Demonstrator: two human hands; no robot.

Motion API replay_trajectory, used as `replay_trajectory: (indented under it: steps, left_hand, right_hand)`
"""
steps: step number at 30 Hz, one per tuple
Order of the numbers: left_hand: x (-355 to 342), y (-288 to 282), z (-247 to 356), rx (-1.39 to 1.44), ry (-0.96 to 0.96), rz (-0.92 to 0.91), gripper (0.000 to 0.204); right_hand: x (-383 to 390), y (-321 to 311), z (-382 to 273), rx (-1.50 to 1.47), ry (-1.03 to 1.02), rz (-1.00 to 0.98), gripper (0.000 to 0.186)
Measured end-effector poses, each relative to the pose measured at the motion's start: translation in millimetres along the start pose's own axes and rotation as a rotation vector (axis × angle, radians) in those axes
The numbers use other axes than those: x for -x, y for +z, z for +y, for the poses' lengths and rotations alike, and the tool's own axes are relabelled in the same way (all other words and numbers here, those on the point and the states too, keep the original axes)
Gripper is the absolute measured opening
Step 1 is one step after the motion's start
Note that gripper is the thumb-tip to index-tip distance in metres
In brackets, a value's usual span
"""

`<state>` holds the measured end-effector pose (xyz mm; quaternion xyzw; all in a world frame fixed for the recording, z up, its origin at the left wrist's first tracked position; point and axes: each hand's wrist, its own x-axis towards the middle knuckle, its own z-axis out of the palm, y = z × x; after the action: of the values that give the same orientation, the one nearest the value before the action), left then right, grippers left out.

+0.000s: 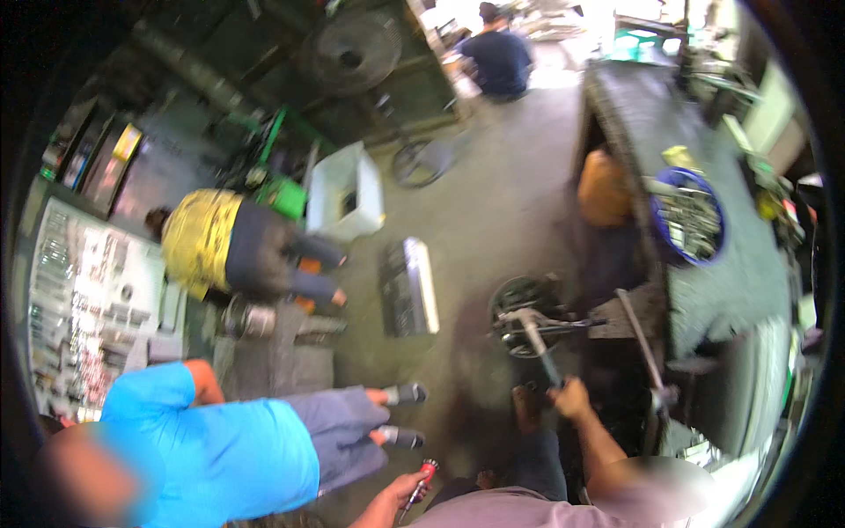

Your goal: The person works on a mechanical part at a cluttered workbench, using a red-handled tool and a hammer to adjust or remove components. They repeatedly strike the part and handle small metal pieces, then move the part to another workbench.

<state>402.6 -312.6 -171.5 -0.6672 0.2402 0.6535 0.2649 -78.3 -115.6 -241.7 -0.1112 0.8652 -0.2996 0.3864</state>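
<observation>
Workshop floor (493,194) in view, long counter (744,295) down the right side. My right grip (574,399) is closed round the handle of a hammer-like tool (541,352); the tool's head is at a dark round container (504,299) on the floor, can't tell if they touch. My left grip (407,488) is wrapped round a red-ended tool (429,469), low centre. Long bar (635,330) slants near the counter. I see a blue basin (723,227) of metal parts (691,220) on it. Blue-shirted person (238,453) at left; yellow-shirted person (202,238) bends beyond.
</observation>
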Motion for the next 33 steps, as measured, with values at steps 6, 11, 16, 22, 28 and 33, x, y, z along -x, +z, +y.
replay_trajectory:
  steps: [6,11,16,22,28,33]
  left_hand:
    - [-12,-18,21,0.2,0.076,-0.311,0.058]
    - [22,3,33,0.231,0.122,-0.634,0.055]
    - [84,77,8,0.183,-0.012,-0.999,0.055]
    - [136,211,-98,0.039,-0.142,-1.031,0.067]
    - [198,364,-279,-0.257,-0.301,-1.253,0.057]
    - [262,489,-501,-0.464,-0.063,-1.277,0.045]
  right_hand:
    - [261,-38,19,-0.129,-0.31,0.013,0.056]
    - [427,-22,6,-0.352,-0.409,0.288,0.035]
    - [606,33,73,-0.366,-0.159,0.427,0.04]
    - [780,115,185,-0.362,0.23,0.602,0.047]
    - [916,196,257,-0.547,0.457,0.875,0.046]
    - [1025,252,323,-0.716,0.607,1.183,0.044]
